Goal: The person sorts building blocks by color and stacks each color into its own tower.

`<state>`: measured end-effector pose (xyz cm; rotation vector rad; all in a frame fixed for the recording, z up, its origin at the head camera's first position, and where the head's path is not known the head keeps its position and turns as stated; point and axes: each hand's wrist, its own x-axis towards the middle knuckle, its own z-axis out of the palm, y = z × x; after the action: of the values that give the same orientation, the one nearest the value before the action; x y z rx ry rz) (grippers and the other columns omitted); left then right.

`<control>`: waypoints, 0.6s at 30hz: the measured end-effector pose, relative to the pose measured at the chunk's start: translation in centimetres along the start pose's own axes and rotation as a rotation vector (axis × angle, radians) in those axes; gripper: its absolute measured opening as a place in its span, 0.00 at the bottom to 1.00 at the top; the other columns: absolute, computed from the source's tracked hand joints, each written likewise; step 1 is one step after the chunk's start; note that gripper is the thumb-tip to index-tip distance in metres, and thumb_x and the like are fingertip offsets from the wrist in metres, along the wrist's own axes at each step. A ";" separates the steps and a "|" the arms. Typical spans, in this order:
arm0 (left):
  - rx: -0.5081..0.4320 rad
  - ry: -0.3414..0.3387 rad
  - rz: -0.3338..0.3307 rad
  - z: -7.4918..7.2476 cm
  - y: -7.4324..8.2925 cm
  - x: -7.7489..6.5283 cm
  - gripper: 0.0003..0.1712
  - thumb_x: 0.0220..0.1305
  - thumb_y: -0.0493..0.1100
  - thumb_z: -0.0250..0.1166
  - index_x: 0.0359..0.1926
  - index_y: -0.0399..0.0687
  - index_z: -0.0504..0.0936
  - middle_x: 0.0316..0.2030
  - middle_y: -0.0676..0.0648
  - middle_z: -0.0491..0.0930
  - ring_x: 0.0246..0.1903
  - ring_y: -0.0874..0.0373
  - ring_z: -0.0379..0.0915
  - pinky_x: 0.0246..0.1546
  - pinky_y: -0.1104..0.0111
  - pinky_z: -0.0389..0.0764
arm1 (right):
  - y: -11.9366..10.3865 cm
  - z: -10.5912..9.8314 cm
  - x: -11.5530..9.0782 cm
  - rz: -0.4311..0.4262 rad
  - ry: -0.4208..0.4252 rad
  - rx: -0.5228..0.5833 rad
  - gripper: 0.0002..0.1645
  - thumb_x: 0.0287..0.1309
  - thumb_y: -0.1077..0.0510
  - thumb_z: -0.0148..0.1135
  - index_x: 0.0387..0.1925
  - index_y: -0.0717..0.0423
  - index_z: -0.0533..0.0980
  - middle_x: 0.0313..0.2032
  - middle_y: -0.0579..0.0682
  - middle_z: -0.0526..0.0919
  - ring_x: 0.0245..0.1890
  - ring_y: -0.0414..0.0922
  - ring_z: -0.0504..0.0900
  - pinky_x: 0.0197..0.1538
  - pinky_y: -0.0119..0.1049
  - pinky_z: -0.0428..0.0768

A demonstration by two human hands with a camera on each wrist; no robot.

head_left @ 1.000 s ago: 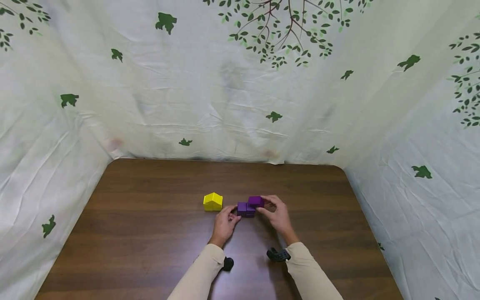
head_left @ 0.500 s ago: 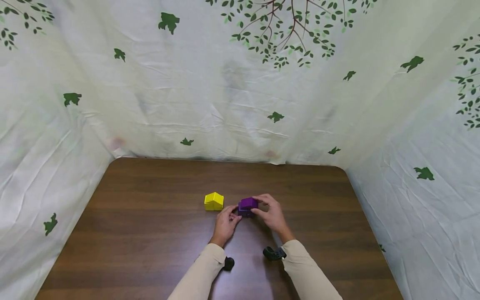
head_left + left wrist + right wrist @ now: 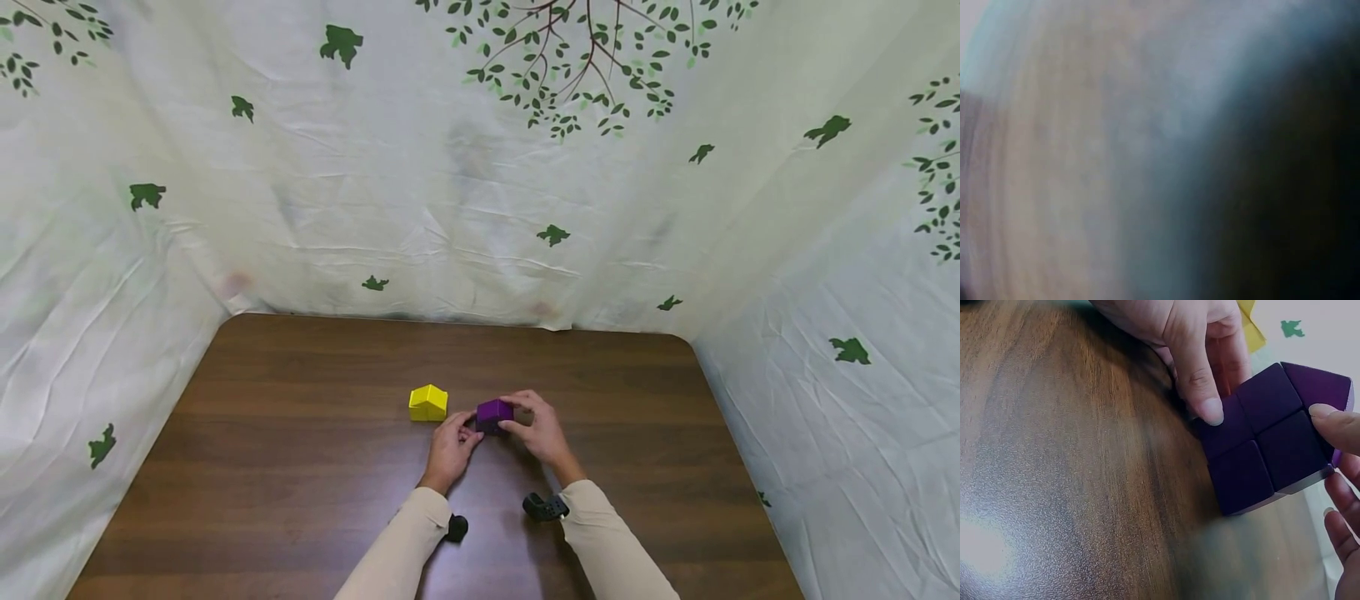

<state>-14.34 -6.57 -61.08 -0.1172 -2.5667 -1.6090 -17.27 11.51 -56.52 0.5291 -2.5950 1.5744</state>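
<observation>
A stack of dark purple cubes (image 3: 1270, 400) stands on the table, topped by a brighter purple roof-shaped block (image 3: 1317, 385). From the right, my right hand (image 3: 546, 429) pinches the roof-shaped block between thumb and fingers, and its thumb lies near the seam with the cubes. On the other side, my left hand (image 3: 447, 450) holds the stack low down, thumb against one cube's face in the right wrist view. Left of that hand sits a yellow house-shaped block (image 3: 427, 404). The left wrist view is too blurred to show the hand's work.
The brown wooden table (image 3: 315, 467) reaches back to a pale cloth curtain (image 3: 420, 192) printed with leaves. More cloth hangs at both sides. Each wrist wears a dark device strapped near the cuff.
My right hand has moved left with the purple roof-shaped block, which was offset to the right and now sits over the cubes. The left hand has stayed in place.
</observation>
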 end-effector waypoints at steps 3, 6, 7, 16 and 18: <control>-0.003 0.004 0.009 0.0 -0.1 0.0 0.21 0.57 0.31 0.69 0.52 0.32 0.79 0.44 0.39 0.79 0.31 0.55 0.78 0.33 0.70 0.79 | 0.1 0.1 0.1 0.003 0.002 0.008 0.21 0.47 0.66 0.73 0.46 0.59 0.82 0.43 0.52 0.81 0.46 0.52 0.78 0.48 0.54 0.75; -0.004 0.005 0.019 0.0 -0.3 0.1 0.22 0.56 0.31 0.69 0.53 0.32 0.78 0.44 0.39 0.79 0.30 0.55 0.78 0.33 0.71 0.79 | 0.2 0.1 0.2 0.000 0.000 0.014 0.23 0.46 0.67 0.74 0.48 0.59 0.81 0.44 0.53 0.81 0.46 0.53 0.79 0.48 0.54 0.75; -0.003 0.003 0.030 0.0 -0.4 0.1 0.22 0.56 0.31 0.69 0.53 0.31 0.78 0.44 0.39 0.79 0.30 0.55 0.78 0.32 0.71 0.79 | 0.2 0.1 0.3 0.000 -0.003 0.019 0.24 0.46 0.67 0.74 0.49 0.59 0.81 0.44 0.54 0.81 0.46 0.54 0.79 0.48 0.55 0.75; -0.018 -0.009 0.005 0.3 -0.1 -1.7 0.26 0.54 0.31 0.70 0.55 0.28 0.76 0.48 0.37 0.77 0.30 0.57 0.78 0.33 0.70 0.80 | 0.9 -1.3 -0.9 0.071 -0.029 0.055 0.38 0.45 0.64 0.76 0.60 0.63 0.72 0.54 0.62 0.76 0.54 0.61 0.73 0.54 0.60 0.70; -0.031 -0.037 0.006 0.1 0.0 -2.5 0.25 0.55 0.33 0.70 0.53 0.28 0.77 0.48 0.37 0.77 0.30 0.59 0.77 0.34 0.71 0.79 | 1.0 -2.1 -1.4 0.102 -0.035 0.029 0.40 0.46 0.64 0.75 0.62 0.63 0.69 0.57 0.63 0.74 0.57 0.62 0.71 0.57 0.60 0.69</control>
<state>-11.84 -6.49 -61.46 -0.1578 -2.5666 -1.6599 -16.53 14.15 -56.65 0.4368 -2.6682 1.6494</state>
